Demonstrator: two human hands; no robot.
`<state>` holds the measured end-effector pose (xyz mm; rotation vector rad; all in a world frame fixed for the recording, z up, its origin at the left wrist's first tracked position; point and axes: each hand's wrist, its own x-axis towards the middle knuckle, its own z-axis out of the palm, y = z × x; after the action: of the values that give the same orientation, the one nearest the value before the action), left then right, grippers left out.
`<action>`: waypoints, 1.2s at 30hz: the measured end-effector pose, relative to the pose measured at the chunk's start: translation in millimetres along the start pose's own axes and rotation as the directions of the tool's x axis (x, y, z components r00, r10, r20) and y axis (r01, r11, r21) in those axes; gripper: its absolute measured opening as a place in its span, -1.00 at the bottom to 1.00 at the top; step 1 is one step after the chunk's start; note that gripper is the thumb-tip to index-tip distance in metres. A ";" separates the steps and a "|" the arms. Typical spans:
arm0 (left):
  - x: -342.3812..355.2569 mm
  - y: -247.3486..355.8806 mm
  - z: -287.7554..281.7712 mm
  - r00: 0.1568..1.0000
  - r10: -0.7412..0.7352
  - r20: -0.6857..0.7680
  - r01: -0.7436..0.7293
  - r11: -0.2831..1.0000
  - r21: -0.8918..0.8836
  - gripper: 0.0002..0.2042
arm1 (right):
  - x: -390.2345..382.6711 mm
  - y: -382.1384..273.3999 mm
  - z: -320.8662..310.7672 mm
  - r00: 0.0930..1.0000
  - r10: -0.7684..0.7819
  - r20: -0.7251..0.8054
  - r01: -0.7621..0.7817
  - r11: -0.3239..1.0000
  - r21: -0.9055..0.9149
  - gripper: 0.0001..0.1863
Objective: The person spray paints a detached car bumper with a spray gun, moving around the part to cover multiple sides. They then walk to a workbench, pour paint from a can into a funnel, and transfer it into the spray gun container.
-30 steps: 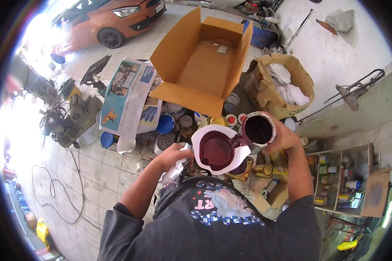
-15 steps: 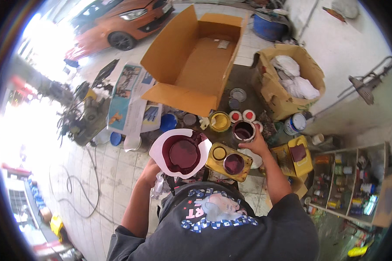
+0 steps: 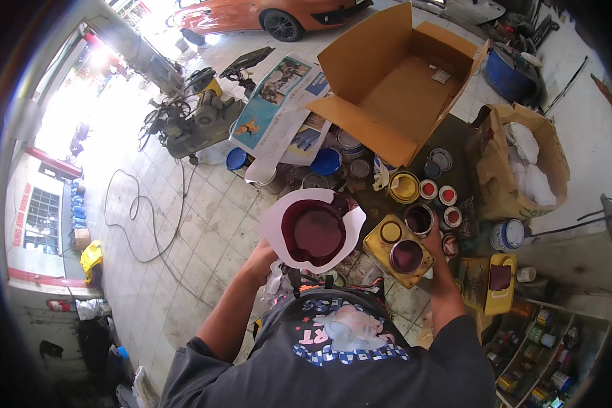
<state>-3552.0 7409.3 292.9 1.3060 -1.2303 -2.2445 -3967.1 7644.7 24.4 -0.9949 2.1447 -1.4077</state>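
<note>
My left hand [image 3: 260, 260] grips the white-rimmed container [image 3: 313, 234] of maroon paint from its left side, its fingers partly hidden beneath, with crumpled white paper [image 3: 276, 284] against the hand. My right hand [image 3: 430, 236] is closed round a paint can [image 3: 418, 219] with dark maroon contents, down among other cans at the back edge of a yellow rectangular container [image 3: 382, 250]. A smaller round tin of maroon paint [image 3: 406, 258] sits on that container. Just beyond stand an open yellow paint can [image 3: 402, 187] and several small cans with red centres [image 3: 447, 195].
An open cardboard box [image 3: 394, 92] and newspapers [image 3: 268, 109] lie behind the cans. A paper sack of white cloth [image 3: 491, 163] stands right, above a shelf unit [image 3: 578, 340]. A compressor [image 3: 197, 136] and hose [image 3: 132, 248] are left on tiled floor [image 3: 211, 217]. An orange car [image 3: 224, 17] is behind.
My right hand has lowered the paint can from beside the white-rimmed container down among the other cans. My left hand has moved the container away from it. The view has swung leftward.
</note>
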 end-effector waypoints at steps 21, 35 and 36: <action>58.3 33.5 -27.3 0.941 -0.013 0.337 -0.059 0.977 0.204 -0.71 | -80.0 -422.5 70.6 0.794 -0.562 -0.232 0.493 0.819 -0.294 -0.67; 94.7 0.7 -26.4 0.936 -0.075 0.343 -0.067 0.921 0.384 -0.71 | -98.2 -417.7 71.4 0.742 -0.455 -0.492 0.325 0.886 -0.329 -0.78; 91.9 2.9 -23.9 0.938 -0.076 0.338 -0.060 0.924 0.376 -0.71 | -99.8 -417.8 73.4 0.705 -0.480 -0.522 0.339 0.875 -0.347 -0.79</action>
<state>-3584.5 7340.6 235.9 1.0491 -1.8705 -2.3943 -3706.7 7569.9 365.7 -1.3204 2.7006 -1.9289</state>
